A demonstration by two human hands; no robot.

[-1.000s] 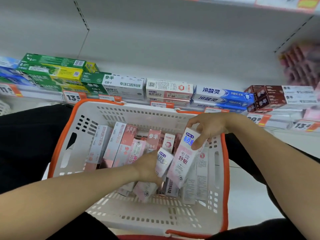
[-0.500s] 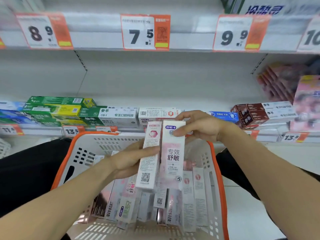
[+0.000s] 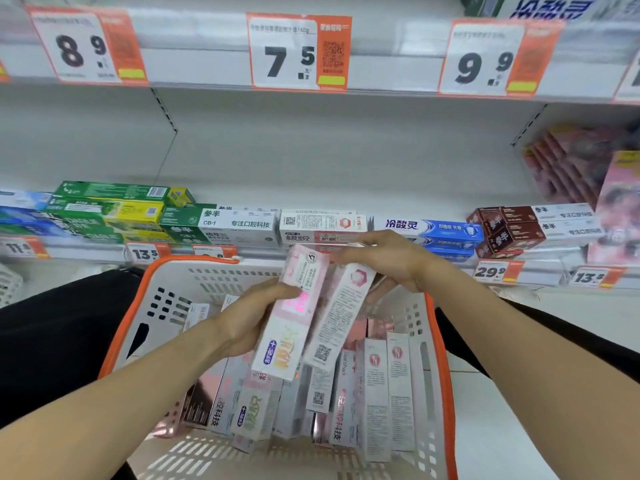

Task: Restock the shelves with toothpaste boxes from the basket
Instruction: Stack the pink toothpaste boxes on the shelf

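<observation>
A: Hands?

B: Left hand grips a pink toothpaste box, fingers wrapped round its left long edge, box tilted with its top end toward the shelf. Right hand holds a white toothpaste box by its upper end; fingers lie over the top, and how tightly they curl I cannot tell. The two boxes sit side by side, long edges touching, both held above the basket.

A: Basket?

B: White plastic shopping basket with an orange rim, below the hands. More toothpaste boxes stand packed on end inside, mostly pink and white, crowded toward the middle and right wall. The left part of the basket floor is bare.

A: Shelf?

B: Lower shelf runs just behind the basket's far rim. Along its front edge, left to right: green and yellow boxes, green-and-white boxes, white boxes with a red hexagon mark, blue-and-white boxes, brown-and-white boxes. All lie flat, stacked lengthwise. Pink packs sit at the far right end, blurred.

A: Tags?

B: Upper shelf edge carries price tags 8.9, 7.5 and 9.9. Lower edge shows 13.5 and 29.9.
</observation>
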